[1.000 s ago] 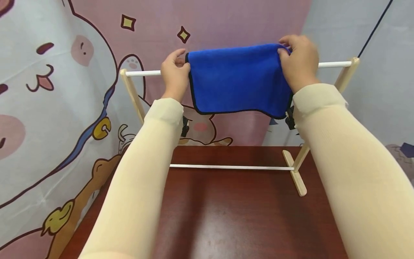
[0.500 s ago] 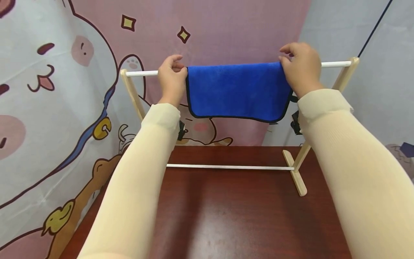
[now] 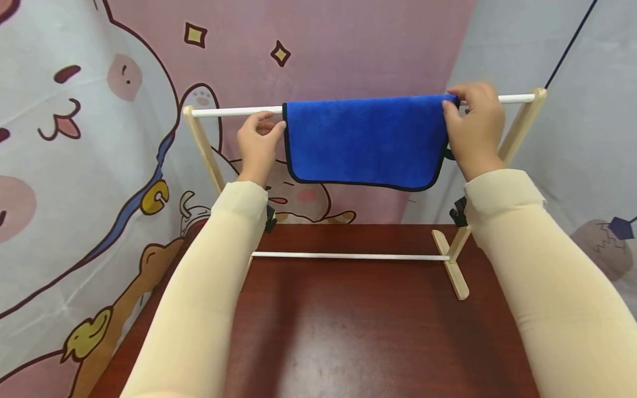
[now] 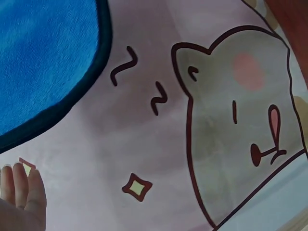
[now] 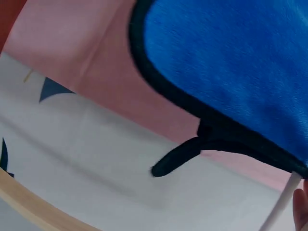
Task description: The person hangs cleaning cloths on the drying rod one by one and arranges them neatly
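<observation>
A blue towel [image 3: 365, 141] with black edging hangs folded over the white top rod [image 3: 234, 111] of a wooden rack. Beside its left edge is my left hand [image 3: 259, 143], thumb tip right at the black border. Straight fingers [image 4: 34, 197] of that hand show below the towel's corner in the left wrist view. At the towel's upper right corner, my right hand [image 3: 475, 124] pinches the cloth, thumb in front and index finger over the top. A black strap loop [image 5: 178, 156] sticks out from the towel's side. In the right wrist view only fingertips [image 5: 301, 204] appear, near the rod.
The rack's right wooden post [image 3: 522, 124] slants down to a foot [image 3: 450, 265] on the dark red table [image 3: 358, 326]. A thin white lower rod [image 3: 348, 256] runs close above the tabletop. A cartoon-printed curtain [image 3: 348, 44] hangs close behind.
The towel has come down from above the rod and now lies over it. Both hands have lowered; my left has drawn down beside the edge, and my right has shifted right along the top.
</observation>
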Demonstrator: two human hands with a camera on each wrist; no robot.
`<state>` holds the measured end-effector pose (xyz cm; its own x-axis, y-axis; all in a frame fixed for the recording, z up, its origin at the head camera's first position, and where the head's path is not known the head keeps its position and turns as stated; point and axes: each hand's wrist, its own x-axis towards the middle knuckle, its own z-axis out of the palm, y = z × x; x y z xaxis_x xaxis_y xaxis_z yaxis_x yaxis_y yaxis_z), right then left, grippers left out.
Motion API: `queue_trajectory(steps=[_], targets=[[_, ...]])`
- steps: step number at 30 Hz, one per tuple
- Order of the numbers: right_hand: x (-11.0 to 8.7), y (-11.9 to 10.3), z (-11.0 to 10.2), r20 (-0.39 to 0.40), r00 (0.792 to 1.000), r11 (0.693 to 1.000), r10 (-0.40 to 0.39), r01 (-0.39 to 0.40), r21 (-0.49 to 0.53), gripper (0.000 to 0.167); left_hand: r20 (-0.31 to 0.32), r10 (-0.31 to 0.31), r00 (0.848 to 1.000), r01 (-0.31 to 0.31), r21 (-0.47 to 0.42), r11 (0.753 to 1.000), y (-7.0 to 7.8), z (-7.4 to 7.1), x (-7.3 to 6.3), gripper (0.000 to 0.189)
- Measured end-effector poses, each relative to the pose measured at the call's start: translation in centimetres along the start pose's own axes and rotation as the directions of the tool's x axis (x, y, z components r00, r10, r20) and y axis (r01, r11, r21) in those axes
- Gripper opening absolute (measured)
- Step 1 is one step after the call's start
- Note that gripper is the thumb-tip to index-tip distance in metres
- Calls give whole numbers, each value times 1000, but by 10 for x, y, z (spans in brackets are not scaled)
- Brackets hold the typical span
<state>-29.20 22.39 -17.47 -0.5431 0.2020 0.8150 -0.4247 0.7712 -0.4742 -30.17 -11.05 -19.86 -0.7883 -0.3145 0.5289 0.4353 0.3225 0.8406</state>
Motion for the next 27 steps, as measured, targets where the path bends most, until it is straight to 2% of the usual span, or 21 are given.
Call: queue_trajectory(steps=[5, 9, 12, 16, 18, 22, 27], targets=[[-11, 11, -2, 9, 989, 989, 149, -149, -7, 28, 66, -11, 998, 9, 22, 1000, -9, 2, -7, 34], [-20, 20, 0, 80, 959, 958, 272, -278, 73, 35, 99, -44, 994, 43, 13, 999, -15, 4, -12, 33], [-30, 29, 3, 147, 931, 925, 335, -354, 136, 42, 112, -64, 992, 65, -6, 998, -18, 6, -15, 32], [-46, 40, 8, 217, 904, 906, 370, -402, 133, 47, 123, -77, 989, 78, -2, 997, -22, 7, -20, 30], [-52, 45, 9, 231, 899, 904, 371, -407, 131, 45, 129, -83, 988, 82, 16, 997, -24, 7, -21, 27], [-60, 48, 11, 238, 899, 904, 368, -406, 136, 39, 131, -92, 987, 88, 35, 995, -28, 8, -24, 22], [-54, 46, 12, 209, 907, 895, 364, -403, 192, 23, 143, -120, 982, 117, 33, 993, -29, 10, -26, 18]])
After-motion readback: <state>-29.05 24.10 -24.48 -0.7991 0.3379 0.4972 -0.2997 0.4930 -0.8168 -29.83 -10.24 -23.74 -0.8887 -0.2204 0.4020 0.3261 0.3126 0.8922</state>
